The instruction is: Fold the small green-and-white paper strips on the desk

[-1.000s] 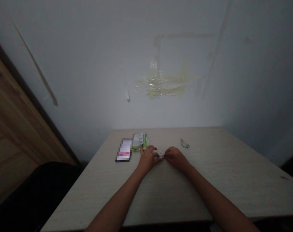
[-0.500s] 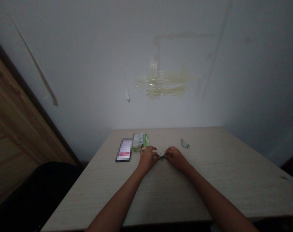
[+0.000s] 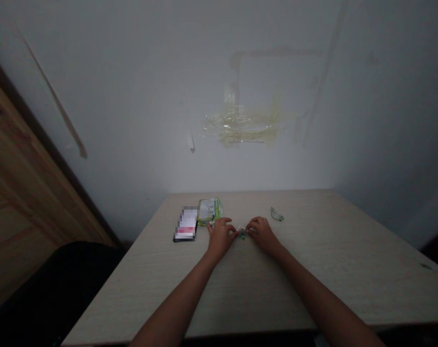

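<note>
Left hand (image 3: 220, 237) and right hand (image 3: 262, 233) pinch a small green-and-white wrapper (image 3: 242, 233) between their fingertips, low over the counter (image 3: 312, 279). Taking that wrapper as the landmark, a green packet (image 3: 210, 210) lies beyond it to the left, a phone (image 3: 186, 224) farther left beside the packet, and a crumpled piece (image 3: 276, 214) beyond it to the right.

The table (image 3: 312, 270) is pale tan with thin streaks, the wall (image 3: 132, 96) is gray with yellow tape (image 3: 247, 126), the packet (image 3: 210, 210) is green and white, the phone (image 3: 186, 224) shows white and pink, and the small wrapper (image 3: 242, 233) is green and white.
</note>
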The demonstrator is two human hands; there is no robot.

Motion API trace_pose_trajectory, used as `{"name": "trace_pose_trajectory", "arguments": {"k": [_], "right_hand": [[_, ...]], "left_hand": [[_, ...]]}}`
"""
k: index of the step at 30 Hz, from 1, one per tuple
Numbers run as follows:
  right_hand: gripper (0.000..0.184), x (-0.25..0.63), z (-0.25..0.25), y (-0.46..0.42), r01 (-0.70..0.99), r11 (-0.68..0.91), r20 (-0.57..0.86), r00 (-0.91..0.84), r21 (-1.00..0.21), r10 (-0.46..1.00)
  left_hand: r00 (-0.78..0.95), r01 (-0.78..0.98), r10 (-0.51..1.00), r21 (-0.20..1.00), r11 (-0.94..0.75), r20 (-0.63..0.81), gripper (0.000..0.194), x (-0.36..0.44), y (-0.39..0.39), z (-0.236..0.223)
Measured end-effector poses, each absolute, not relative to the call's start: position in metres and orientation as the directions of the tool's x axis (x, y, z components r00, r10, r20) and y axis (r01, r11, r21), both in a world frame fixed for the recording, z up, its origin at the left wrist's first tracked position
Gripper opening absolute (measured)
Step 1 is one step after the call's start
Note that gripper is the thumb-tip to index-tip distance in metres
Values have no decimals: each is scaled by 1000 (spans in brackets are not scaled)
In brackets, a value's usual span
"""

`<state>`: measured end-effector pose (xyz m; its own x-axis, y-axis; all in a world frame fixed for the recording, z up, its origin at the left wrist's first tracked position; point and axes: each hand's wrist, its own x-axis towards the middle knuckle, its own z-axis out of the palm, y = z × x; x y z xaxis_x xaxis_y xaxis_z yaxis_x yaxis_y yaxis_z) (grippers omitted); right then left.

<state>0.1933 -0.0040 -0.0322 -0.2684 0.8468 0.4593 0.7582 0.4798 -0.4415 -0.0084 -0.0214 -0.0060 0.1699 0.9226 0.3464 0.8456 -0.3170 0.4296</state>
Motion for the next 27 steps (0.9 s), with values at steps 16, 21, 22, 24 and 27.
{"name": "trace_pose_trajectory", "arguments": {"k": [16, 21, 22, 24, 27], "right_hand": [[13, 179, -31, -3, 865, 369, 430, -206, -341, 879], [16, 180, -30, -4, 854, 368, 426, -197, -367, 883], [17, 180, -29, -4, 851, 372, 430, -198, -370, 881], [18, 180, -29, -4, 849, 372, 427, -198, -376, 882], [19, 180, -28, -4, 859, 343, 400, -182, -380, 898]], "left_hand": [[52, 891, 926, 401, -212, 373, 15, 1, -25, -7], [58, 900, 920, 379, -216, 386, 18, 2, -24, -8], [58, 901, 921, 377, -215, 386, 19, 2, -24, -8], [58, 902, 921, 375, -213, 384, 21, 2, -23, -9], [62, 905, 921, 368, -214, 384, 21, 2, -22, -9]]}}
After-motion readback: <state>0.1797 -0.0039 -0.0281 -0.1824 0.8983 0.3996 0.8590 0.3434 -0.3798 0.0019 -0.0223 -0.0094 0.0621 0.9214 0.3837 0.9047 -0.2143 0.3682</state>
